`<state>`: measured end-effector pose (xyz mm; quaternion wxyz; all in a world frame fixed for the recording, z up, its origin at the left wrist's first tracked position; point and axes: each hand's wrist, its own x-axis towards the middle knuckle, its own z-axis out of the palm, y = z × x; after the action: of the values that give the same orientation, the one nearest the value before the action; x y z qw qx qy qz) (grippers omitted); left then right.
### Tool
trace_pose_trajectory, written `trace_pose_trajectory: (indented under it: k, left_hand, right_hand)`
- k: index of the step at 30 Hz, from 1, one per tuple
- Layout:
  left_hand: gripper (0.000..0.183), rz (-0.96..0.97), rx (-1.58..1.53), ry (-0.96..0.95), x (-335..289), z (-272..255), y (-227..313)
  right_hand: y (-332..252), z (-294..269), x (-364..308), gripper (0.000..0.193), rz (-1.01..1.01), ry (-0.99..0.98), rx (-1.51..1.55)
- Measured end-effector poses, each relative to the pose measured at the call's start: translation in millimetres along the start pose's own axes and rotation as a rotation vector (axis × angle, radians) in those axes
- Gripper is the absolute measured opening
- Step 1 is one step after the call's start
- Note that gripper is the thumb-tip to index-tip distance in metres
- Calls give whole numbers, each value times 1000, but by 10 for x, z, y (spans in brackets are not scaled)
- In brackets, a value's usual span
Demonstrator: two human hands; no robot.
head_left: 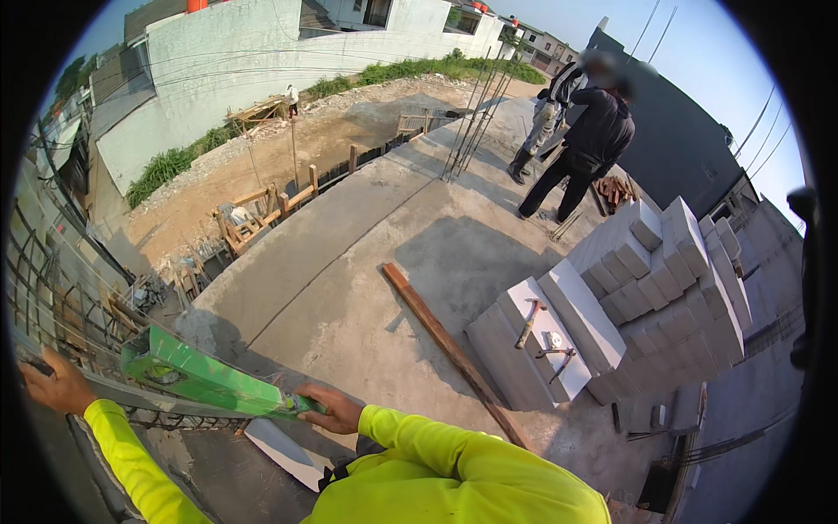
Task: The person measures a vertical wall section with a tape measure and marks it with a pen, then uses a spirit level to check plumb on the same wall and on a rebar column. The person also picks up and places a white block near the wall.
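My right hand (334, 409) is closed around the narrow end of a long green box-shaped tool (218, 377). This tool widens toward the left and has an opening in its side; its exact kind I cannot make out. Its wide end lies close to the rebar at the slab's edge. At the far left, my left hand (63, 384) reaches out beside the steel rebar (52, 293), thumb and fingers apart. Whether it touches the bars is unclear. Below the green tool, a pale block (284, 454) lies partly covered by my yellow sleeve.
A wooden beam (449, 349) lies across the concrete slab (323, 314). Stacked white blocks (663, 288) stand at right, with a hammer (529, 323) and pincers (559, 354) on top. Two people (580, 140) stand beyond. Upright rebar (476, 122) rises near the slab's drop-off edge.
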<state>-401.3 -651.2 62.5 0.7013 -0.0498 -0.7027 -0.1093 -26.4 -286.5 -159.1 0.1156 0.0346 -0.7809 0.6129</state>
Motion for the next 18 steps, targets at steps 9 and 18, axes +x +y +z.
trace_pose_trajectory:
  k: [9, 18]
  left_hand:
    - [48, -193, -275, -7, -87, -578, 700]
    - [41, -737, -322, -391, -2133, -1514, 668]
  right_hand:
    - [254, 302, -172, 40, 197, -33, 442]
    - [1235, 799, 501, 47, 258, -332, 413]
